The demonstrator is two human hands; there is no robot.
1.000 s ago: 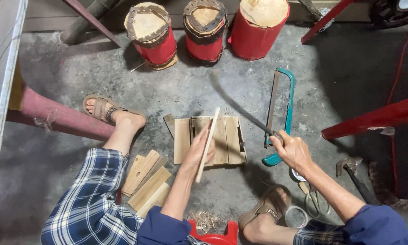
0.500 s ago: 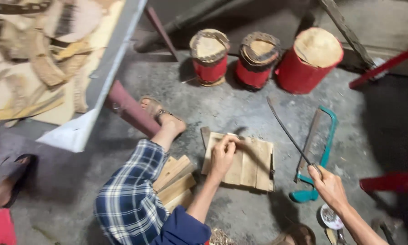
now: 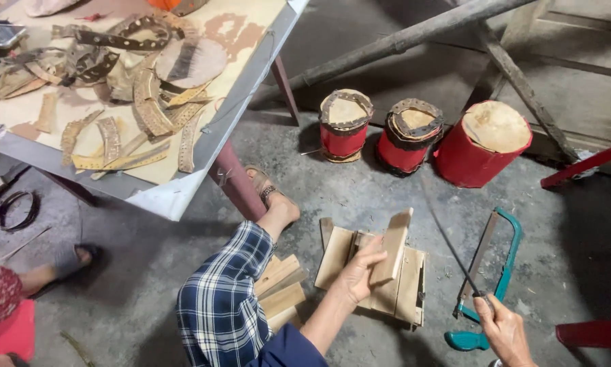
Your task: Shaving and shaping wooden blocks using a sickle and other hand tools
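The left hand [image 3: 357, 277] closes its fingers [image 3: 373, 257] around a flat, pale wooden slat [image 3: 392, 246], thumb on the near face and the fingers wrapped over the front edge at its lower third. The slat stands tilted, its upper end rising clear above the fingertips. Its lower end meets the stack of pale wooden boards [image 3: 400, 292] lying on the concrete floor [image 3: 360, 197] directly beneath the hand.

The right hand [image 3: 502, 329] is closed around the lower end of a thin dark metal blade [image 3: 448, 241], which extends up and away from the knuckles. A teal-framed hacksaw [image 3: 496, 268] lies on the floor just beside this hand, touching or nearly touching the fingers; the exact contact cannot be told.

Handling judgement: the slat appears light, rigid and dry, with a rough surface that should not slip. A grip across its width near the middle gives the best control. The blade appears thin and springy, with an edge to keep off the palm, so hold it at the end only.

Count:
- One slat in the left hand.
- Roughly five or six boards in the stack beneath it; the overlap prevents an exact count.
- A second pile of about four wooden blocks [image 3: 281, 289] lies to the wrist side of the left hand, against the leg in plaid cloth [image 3: 220, 306].
- Three red cylindrical drums [image 3: 346, 126] stand well beyond the fingertips.
- One hacksaw, one loose blade.
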